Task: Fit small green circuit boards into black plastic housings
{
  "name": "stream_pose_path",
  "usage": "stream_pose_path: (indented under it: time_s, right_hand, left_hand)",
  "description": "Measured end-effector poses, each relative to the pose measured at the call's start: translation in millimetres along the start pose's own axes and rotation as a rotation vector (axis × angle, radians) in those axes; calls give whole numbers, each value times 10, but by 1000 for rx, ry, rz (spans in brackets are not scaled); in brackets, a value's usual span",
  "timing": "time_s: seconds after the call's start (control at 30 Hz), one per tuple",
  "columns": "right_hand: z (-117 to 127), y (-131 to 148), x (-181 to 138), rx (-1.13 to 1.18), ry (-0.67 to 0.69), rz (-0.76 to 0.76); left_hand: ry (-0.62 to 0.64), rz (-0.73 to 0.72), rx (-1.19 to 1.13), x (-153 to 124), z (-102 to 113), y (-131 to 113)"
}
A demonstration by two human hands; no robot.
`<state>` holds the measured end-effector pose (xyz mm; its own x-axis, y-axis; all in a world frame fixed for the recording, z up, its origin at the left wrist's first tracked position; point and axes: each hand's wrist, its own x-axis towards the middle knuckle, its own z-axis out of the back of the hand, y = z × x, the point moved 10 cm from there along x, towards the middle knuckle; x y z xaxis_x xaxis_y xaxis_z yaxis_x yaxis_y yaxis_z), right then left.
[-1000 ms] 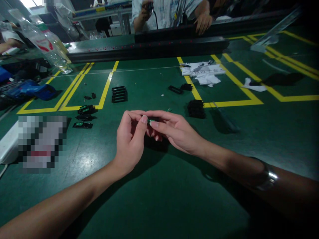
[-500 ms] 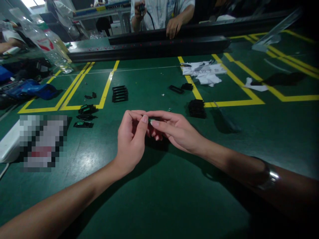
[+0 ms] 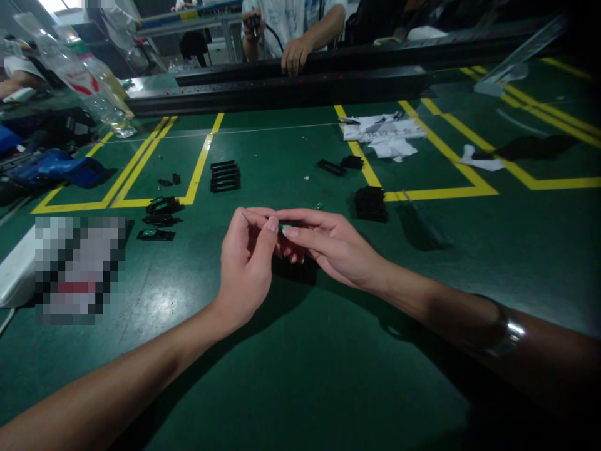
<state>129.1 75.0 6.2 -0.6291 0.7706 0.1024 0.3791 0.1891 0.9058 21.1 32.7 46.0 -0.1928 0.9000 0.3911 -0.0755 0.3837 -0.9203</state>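
Green piece (image 3: 280, 228), mere sliver visible

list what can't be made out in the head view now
All in the head view:
Small green part: mostly hidden by fingers of the left hand and right hand.
White device: cut off by the left edge.
Flat object: pixelation hides its details.
White scraps: print too blurred to read.

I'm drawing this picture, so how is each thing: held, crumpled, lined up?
Left hand: closed on a small green part
Right hand: closed on the same part
Small green part: held, mostly hidden
Black frames: lined up together
White paper: crumpled, lying on the table
Clear bottles: standing
Bracelet: worn on the right forearm
Co-worker's left hand: touching a black rail
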Motion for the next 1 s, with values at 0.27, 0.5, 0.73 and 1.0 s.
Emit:
stream_pose_path:
  time_s: [0.27, 0.5, 0.73, 1.0]
  right_hand:
    - [-4, 11, 0, 12, -5, 10]
    - [13, 7, 1, -17, -25, 17]
    - [20, 33, -6, -46, -40, 25]
    - [22, 41, -6, -57, -38, 20]
  left_hand:
    - [6, -2, 32, 0, 5, -8]
    - [-2, -22, 55, 5, 12, -11]
    - [21, -6, 28, -1, -3, 4]
    - [27, -16, 28, 3, -11, -12]
